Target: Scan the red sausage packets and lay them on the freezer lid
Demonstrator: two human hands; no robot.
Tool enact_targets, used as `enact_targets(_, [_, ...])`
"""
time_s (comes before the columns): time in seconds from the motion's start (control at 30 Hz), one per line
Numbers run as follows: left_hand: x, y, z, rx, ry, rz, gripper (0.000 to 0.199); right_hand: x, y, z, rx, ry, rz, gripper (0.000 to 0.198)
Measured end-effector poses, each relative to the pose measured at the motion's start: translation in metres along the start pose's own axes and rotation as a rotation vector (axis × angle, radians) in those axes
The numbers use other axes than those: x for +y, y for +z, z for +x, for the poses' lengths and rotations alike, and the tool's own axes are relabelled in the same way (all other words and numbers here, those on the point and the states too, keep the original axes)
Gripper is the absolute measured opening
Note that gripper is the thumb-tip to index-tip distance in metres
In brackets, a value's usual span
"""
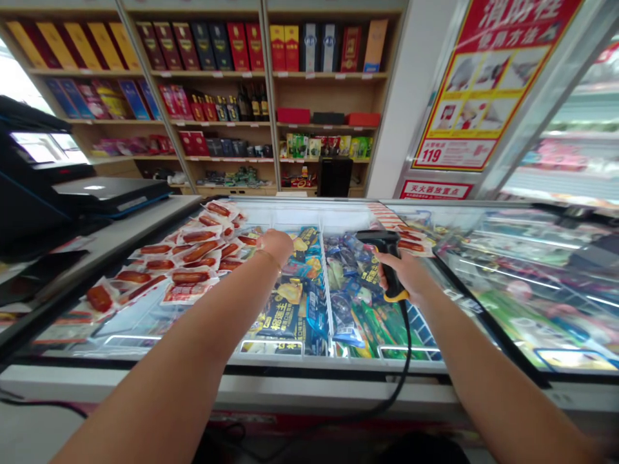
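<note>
Two hands in my head view: right hand (407, 274), at four o'clock, wraps the scanner (388, 247) (stiff, probably light, best held by its handle (393, 277)), cord (409, 338) hanging toward five. Left hand (276, 245), at nine beside sausage packs (197, 251): grip hidden, can't tell. Freezer rim (338, 381) edges six; bare glass (145, 325) opens eight.

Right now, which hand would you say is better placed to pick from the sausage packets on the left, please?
Probably the left hand: it is beside the sausage packets, though its grip is hidden. The right hand grips the scanner, farther from that pile.
</note>
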State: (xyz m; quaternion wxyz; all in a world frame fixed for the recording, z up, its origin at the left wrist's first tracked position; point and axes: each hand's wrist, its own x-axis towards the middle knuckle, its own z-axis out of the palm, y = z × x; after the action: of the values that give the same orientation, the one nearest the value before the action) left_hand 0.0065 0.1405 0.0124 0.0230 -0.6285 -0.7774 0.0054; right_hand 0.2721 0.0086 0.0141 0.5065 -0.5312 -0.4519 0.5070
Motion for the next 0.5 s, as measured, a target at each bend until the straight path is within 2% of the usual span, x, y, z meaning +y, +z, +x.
enact_targets(0.1, [-0.007,-0.005,0.005,0.054,-0.029,0.085,0.043,0.002,0.000,0.001,-0.029,-0.005,0.006,0.026])
enact_targets(0.2, [-0.011,-0.008,0.010,-0.033,0.006,0.076,0.042,0.003,0.001,0.002,-0.039,0.001,0.014,0.025])
enact_targets(0.27, [-0.009,-0.009,0.009,-0.042,0.022,0.077,0.042,0.004,0.001,0.002,-0.030,-0.010,0.032,0.024])
enact_targets(0.4, [0.008,-0.009,-0.005,0.006,0.061,0.034,0.042,0.003,0.002,0.001,-0.030,-0.021,0.049,0.023])
enact_targets(0.5, [0.036,-0.008,-0.022,0.001,0.235,-0.160,0.040,0.001,0.001,0.000,-0.020,-0.010,0.047,0.021])
